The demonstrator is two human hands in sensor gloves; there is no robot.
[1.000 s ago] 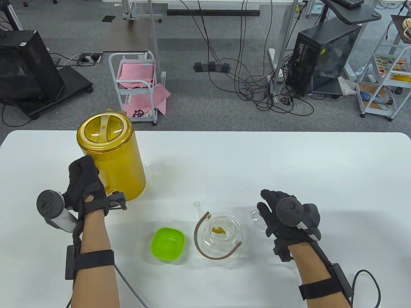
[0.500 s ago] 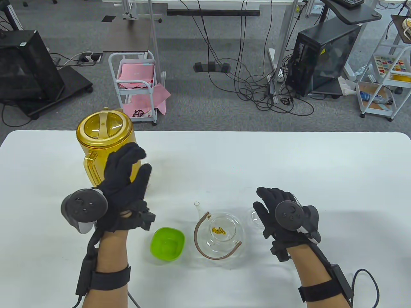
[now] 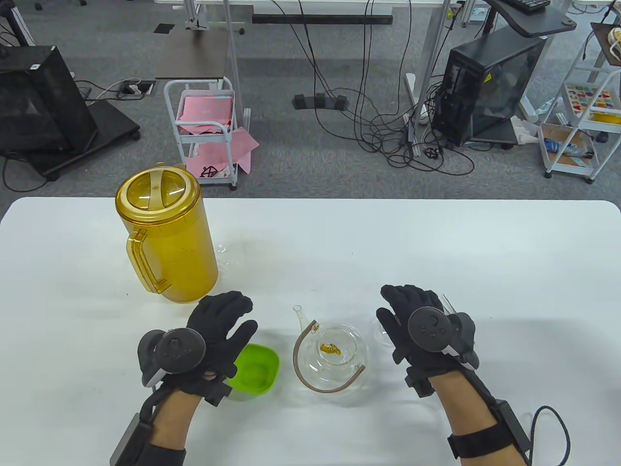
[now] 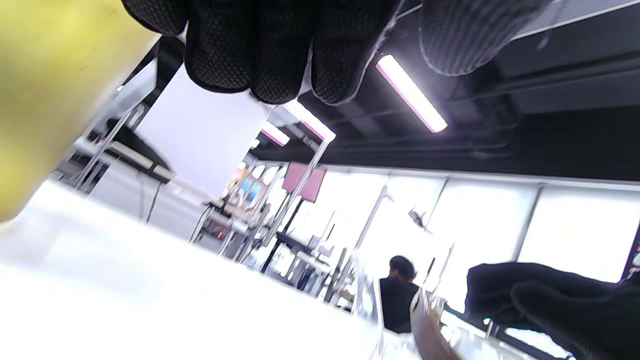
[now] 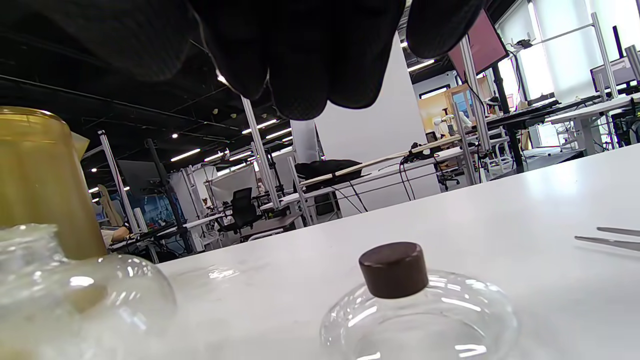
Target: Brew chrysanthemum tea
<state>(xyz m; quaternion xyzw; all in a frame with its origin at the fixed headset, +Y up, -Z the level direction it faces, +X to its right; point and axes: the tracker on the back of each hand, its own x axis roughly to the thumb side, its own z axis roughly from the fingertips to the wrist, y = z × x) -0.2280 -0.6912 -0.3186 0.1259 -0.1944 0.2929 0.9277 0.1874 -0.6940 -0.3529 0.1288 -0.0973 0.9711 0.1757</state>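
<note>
A yellow lidded pitcher (image 3: 165,238) stands upright at the back left of the white table (image 3: 436,242), handle toward me; nothing holds it. My left hand (image 3: 237,315) hovers with relaxed fingers just left of the green bowl (image 3: 259,369), holding nothing. The glass teapot (image 3: 332,357) stands uncovered with a few chrysanthemum flowers (image 3: 331,348) at its bottom. My right hand (image 3: 393,306) hangs flat and empty over the glass lid (image 3: 382,331). In the right wrist view the lid (image 5: 420,320) with its brown knob (image 5: 395,270) lies on the table below my fingers (image 5: 300,60), apart from them.
Metal tweezers (image 5: 607,237) lie on the table right of the lid. The teapot (image 5: 75,295) and the pitcher (image 5: 35,185) stand to the lid's left. In the left wrist view the pitcher (image 4: 45,90) is close at the left.
My left hand let go of the pitcher's handle and moved right and toward me, to the green bowl. The pitcher now stands upright alone. My right hand edged slightly left.
</note>
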